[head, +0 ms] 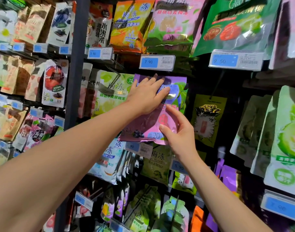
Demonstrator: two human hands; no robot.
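Shop shelf rack [76, 64], centre row: a glossy purple-pink plastic pouch [143, 125] hangs here. My left grip [145, 97] lies flat on its top, fingers straight. My right grip [180, 136] touches its lower right; I cannot tell whether it is clamped.

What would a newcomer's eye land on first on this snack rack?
First, the glossy purple-and-pink plastic snack pouch hanging mid-rack, with the left hand spread flat on its top and the right hand at its lower right corner, thumb on the front. Next, the big green foil pouch at upper right, above a blue 9.50 price tag.
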